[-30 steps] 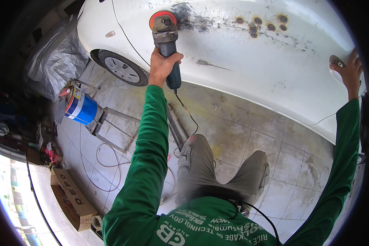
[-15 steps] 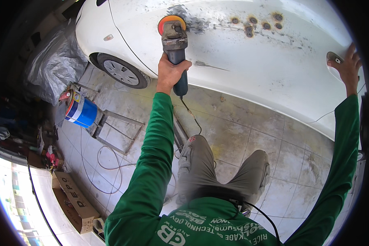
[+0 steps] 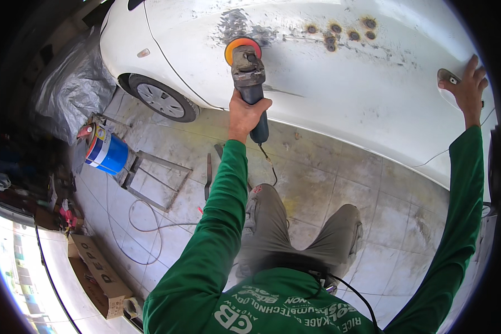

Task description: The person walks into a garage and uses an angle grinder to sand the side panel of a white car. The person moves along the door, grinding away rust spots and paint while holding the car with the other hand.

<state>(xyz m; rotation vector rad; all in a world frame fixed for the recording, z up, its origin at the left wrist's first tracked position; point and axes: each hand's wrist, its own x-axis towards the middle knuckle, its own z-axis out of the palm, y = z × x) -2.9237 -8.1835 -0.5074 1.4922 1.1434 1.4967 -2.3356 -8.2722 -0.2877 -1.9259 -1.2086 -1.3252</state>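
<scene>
Trousers (image 3: pixel 268 207) in grey-brown cloth come nearest, our knees (image 3: pixel 345 220) pointing ahead over a stained tile floor (image 3: pixel 312 167). Left of our legs lies a cardboard box (image 3: pixel 100 270), and farther on stand a metal frame (image 3: pixel 164 162) and a blue pail (image 3: pixel 110 153). The power cord (image 3: pixel 269 160) climbs from near our knee to the grinder (image 3: pixel 249 80), which is out ahead of us at the white car door (image 3: pixel 339 89); we cannot tell whether its orange-yellow disc (image 3: pixel 242 42) touches the panel.

Our left hand (image 3: pixel 249 115) is closed round the dark body (image 3: pixel 260 132), thumb on the right, and carries the tool alone. We judge it stiff and fairly heavy, with most of the weight in the metal head (image 3: pixel 246 72), so it could tip forward or twist if the disc bites. The body just behind that head looks to us the soundest place to hold; the disc is best left alone, and dust might make the casing slippery.

Over at the right, our right hand (image 3: pixel 468 91) is spread against the door, its thumb at the handle (image 3: pixel 448 76); how hard it bears there we cannot tell. A dark scrape (image 3: pixel 285 91) marks the paint to the right of the tool. Farthest off, a scuffed grey patch (image 3: pixel 234 22) lies just beyond the disc, with dark, rust-ringed spots (image 3: pixel 330 43) to its right.
</scene>
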